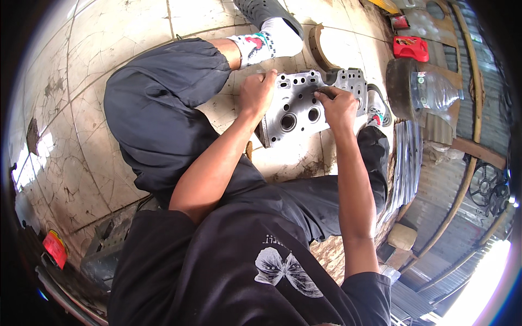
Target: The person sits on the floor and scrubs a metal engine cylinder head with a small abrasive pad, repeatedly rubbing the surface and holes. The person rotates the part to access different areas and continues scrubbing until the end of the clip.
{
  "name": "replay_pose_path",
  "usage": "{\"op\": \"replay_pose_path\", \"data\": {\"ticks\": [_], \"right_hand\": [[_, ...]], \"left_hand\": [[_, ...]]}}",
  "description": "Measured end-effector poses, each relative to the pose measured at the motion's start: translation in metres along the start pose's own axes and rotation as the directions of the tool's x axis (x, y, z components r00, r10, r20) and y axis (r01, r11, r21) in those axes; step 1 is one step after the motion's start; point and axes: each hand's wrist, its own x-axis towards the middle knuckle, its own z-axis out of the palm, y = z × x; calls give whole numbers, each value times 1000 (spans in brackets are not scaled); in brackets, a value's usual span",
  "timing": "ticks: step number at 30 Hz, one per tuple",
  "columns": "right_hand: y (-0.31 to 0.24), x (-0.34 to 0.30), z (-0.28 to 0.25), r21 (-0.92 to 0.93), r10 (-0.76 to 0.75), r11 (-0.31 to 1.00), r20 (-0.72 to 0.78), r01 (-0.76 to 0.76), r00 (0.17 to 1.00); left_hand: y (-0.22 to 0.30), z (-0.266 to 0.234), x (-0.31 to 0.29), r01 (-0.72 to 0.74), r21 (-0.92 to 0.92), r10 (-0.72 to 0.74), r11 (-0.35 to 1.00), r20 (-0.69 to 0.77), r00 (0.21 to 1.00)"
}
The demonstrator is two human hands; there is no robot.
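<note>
A silvery engine cylinder head (296,108), flat and full of round holes, lies tilted between my legs over the tiled floor. My left hand (256,95) is closed on its left end, with the thumb along the upper edge. Over the middle of the metal face, my right hand (341,108) pinches a small dark piece (324,93) against the surface. Its kind is mostly hidden by the fingers. Dark shading marks the face around that spot, and two large round openings sit just below it.
Beyond the cylinder head, a curved brownish band (316,48) stands on cracked floor tiles (70,157). To the right are a dark drum (399,89), a clear plastic bottle (437,92), a red jug (411,48) and corrugated metal sheets (408,163). My bent left leg (157,114) borders the work on the left.
</note>
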Motion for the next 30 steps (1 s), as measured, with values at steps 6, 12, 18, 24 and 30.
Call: {"op": "replay_pose_path", "data": {"ticks": [6,12,18,24,30], "right_hand": [[6,6,-2,-62,-12,998,-5,12,1000],[7,5,-1,-29,-46,999,-13,45,999],[26,-2,-5,135,112,985,-30,-107,993],[49,-34,39,502,173,865,-277,-11,945],[5,-37,50,112,-188,963,-369,245,910]], "left_hand": [[-1,3,1,-8,-28,7,1000,-19,1000],[0,3,1,-5,-28,5,1000,-9,1000],[7,-3,0,56,-16,-55,998,44,998],[5,0,-3,64,-66,-61,996,47,997],[0,-1,1,70,-62,-67,996,41,997]]}}
